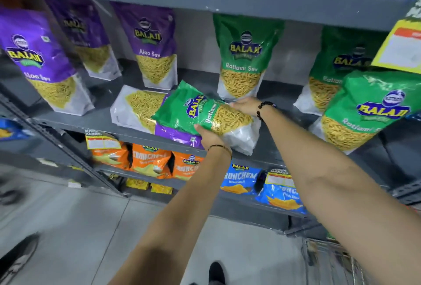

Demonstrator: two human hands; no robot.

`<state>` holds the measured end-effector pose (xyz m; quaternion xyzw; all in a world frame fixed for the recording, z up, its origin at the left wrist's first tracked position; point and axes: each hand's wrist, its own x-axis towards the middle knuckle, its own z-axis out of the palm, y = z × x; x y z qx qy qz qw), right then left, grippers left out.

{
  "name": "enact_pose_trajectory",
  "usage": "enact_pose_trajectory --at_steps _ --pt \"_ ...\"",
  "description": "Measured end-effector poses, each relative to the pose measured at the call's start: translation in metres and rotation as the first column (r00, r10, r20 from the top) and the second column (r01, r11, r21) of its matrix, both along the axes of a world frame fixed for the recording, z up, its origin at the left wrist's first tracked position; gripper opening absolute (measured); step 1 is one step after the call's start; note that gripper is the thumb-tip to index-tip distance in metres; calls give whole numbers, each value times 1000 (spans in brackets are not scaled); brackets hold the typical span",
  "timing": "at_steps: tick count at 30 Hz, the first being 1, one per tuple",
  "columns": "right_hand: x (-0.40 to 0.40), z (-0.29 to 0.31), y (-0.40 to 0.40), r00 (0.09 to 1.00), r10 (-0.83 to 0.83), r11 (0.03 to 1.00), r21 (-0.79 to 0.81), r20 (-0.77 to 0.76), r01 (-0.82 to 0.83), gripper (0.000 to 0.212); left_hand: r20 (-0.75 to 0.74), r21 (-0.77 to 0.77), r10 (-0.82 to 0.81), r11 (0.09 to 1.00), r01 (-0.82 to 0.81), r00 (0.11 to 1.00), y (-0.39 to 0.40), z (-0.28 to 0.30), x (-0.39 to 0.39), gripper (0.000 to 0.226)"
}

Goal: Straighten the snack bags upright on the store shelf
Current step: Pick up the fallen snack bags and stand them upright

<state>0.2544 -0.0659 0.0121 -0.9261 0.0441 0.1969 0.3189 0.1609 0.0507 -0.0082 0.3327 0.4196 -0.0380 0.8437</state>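
Fallen purple plastic Aloo Sev bag (pixel 136 111): flat on grey metal shelf (pixel 100 123), partly under tilted green Ratlami Sev bag (pixel 205 116). Left hand (pixel 209 136): fingers curled, gripping green bag's lower edge. Right hand (pixel 245 106): fingers closed on its upper edge.

"Balaji Aloo Sev" on purple bags (pixel 155 48), "Ratlami Sev" on green bags (pixel 242 54)
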Motion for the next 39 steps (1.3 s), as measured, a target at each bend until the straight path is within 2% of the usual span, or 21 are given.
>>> enact_pose_trajectory --at_steps 5,8,10,11,13,16,19,21,23,25,28,31,32,33,39 --pt "13 -6 1 1000 -2 996 -88 -29 0 72 -11 27 -10 1000 11 1000 0 -5 4 75" --pt "6 -6 -3 999 -11 999 -49 -30 9 77 -9 69 -63 996 63 998 4 -9 1 66" --pt "-5 -7 -10 996 -89 996 -7 4 89 78 5 125 -109 986 108 994 9 -11 -4 58" --pt "-13 -8 -14 991 -130 991 40 24 129 69 19 147 -144 979 139 989 12 -11 -8 56" --pt "-36 -13 -22 975 -223 953 216 19 213 37 45 198 -214 959 201 976 19 -12 -15 62" --pt "-79 -19 -26 937 -338 784 524 -90 333 32 80 352 -348 886 300 934 36 -9 -20 59" --pt "-119 -18 -26 921 -369 578 745 -126 334 18 141 461 -535 780 423 833 55 6 -24 47" --pt "-142 -9 -26 919 -377 487 820 -114 302 20 171 489 -633 720 493 755 68 20 -32 42" --pt "-160 2 -30 925 -367 438 860 -97 263 23 201 536 -728 642 548 656 79 36 -41 35" --pt "-176 15 -33 933 -347 436 865 -93 249 11 238 593 -811 558 581 535 89 52 -48 35" --pt "-192 25 -39 944 -319 394 895 -80 209 36 299 644 -870 488 590 393 102 73 -60 33" --pt "-210 46 -36 968 -248 348 930 -28 116 8 328 677 -904 428 599 275 112 89 -68 33" --pt "-212 49 -36 975 -220 329 941 -6 80 19 327 690 -914 405 600 241 115 93 -70 35" --pt "-217 55 -34 977 -211 336 940 6 67 26 329 699 -920 388 601 211 118 95 -72 37" --pt "-225 70 -32 985 -157 355 935 69 -9 19 350 710 -926 363 603 145 123 104 -76 35"
